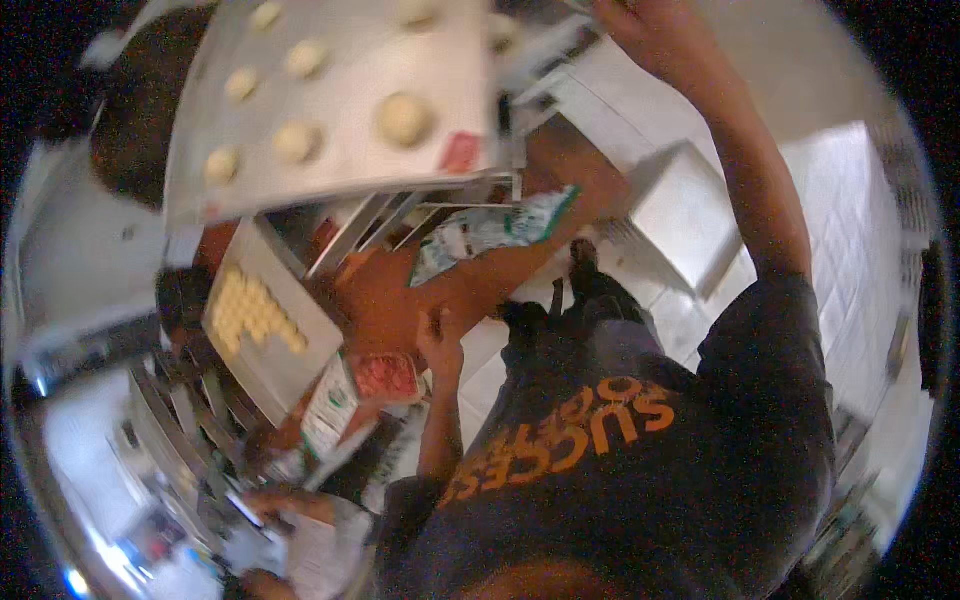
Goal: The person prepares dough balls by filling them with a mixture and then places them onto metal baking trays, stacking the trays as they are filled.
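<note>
My left hand (438, 335) is over the brown table, just beyond a clear tub with red contents (385, 378). Its fingers are blurred, and I cannot make out anything in them. At the top edge, my stretched right arm ends in my right hand (630, 25), partly cut off by the frame. Whatever those fingers touch is not clear. Left of it, a large pale tray (340, 110) carries several round dough balls (405, 120) spaced apart, with a red patch at its near right corner. The tray is beside a metal rack (515, 150).
A second tray (285, 375) holds many small dough balls (250, 310). Green-and-white packages (490, 237) lie on the brown table (465, 300). A white bin (680, 220) stands on the tiled floor at right. Another person's hand (290, 503) is at lower left, near a bright flat object.
</note>
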Action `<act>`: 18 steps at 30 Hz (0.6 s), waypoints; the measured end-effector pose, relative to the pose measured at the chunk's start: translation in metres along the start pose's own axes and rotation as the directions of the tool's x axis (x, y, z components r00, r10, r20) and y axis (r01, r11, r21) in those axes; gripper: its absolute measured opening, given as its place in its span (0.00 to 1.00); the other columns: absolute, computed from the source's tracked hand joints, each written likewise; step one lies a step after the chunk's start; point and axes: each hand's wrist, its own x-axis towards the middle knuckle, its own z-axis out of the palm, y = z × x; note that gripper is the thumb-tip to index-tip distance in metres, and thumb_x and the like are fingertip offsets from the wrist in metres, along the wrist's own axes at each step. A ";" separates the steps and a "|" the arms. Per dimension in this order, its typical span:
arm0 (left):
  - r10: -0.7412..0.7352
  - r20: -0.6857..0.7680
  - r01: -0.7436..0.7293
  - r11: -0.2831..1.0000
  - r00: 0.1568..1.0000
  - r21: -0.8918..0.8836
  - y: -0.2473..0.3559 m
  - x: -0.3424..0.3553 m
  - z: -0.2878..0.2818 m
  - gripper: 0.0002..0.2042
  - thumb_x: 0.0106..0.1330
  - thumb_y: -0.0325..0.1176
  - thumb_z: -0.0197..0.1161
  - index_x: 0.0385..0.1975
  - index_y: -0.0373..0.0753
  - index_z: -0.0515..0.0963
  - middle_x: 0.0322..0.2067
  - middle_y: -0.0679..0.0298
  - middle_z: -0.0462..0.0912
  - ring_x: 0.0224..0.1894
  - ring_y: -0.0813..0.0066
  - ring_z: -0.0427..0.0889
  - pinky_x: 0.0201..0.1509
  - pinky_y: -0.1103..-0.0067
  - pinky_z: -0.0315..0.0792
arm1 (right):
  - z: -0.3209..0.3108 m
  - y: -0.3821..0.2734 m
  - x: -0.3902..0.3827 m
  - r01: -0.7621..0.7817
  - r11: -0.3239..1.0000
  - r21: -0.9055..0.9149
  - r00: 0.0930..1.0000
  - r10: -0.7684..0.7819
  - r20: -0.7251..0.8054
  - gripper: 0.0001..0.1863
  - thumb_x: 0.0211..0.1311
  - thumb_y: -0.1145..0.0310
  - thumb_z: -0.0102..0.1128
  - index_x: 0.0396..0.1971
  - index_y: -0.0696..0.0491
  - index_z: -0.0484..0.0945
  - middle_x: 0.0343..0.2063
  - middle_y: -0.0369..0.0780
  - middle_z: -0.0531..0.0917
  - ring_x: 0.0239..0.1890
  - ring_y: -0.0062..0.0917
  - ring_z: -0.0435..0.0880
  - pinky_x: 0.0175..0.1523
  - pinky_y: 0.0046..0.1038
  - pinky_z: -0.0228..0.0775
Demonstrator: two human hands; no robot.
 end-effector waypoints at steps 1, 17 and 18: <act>0.035 0.030 -0.033 0.997 0.999 -0.063 0.007 0.004 0.016 0.09 0.60 0.31 0.52 0.34 0.31 0.70 0.27 0.65 0.72 0.31 0.78 0.69 0.36 0.81 0.66 | -0.016 0.040 -0.034 0.137 0.958 -0.252 0.976 -0.174 -0.134 0.13 0.52 0.75 0.49 0.38 0.61 0.71 0.34 0.47 0.77 0.36 0.36 0.76 0.41 0.30 0.67; -0.377 0.457 0.002 0.773 0.806 0.634 -0.097 -0.019 0.219 0.10 0.61 0.36 0.52 0.31 0.35 0.72 0.18 0.69 0.69 0.21 0.82 0.68 0.24 0.83 0.63 | 0.145 0.503 -0.636 -0.904 -0.420 -0.084 -0.416 0.907 -0.067 0.18 0.42 0.67 0.49 0.33 0.64 0.70 0.37 0.57 0.73 0.43 0.45 0.73 0.47 0.37 0.67; -0.475 0.431 0.104 0.755 0.767 0.647 -0.077 -0.012 0.244 0.10 0.61 0.36 0.52 0.31 0.35 0.72 0.18 0.68 0.70 0.21 0.82 0.68 0.24 0.83 0.63 | 0.140 0.523 -0.672 -0.869 -0.484 -0.100 -0.467 0.871 -0.152 0.21 0.43 0.66 0.50 0.36 0.65 0.68 0.38 0.56 0.73 0.42 0.45 0.73 0.47 0.37 0.67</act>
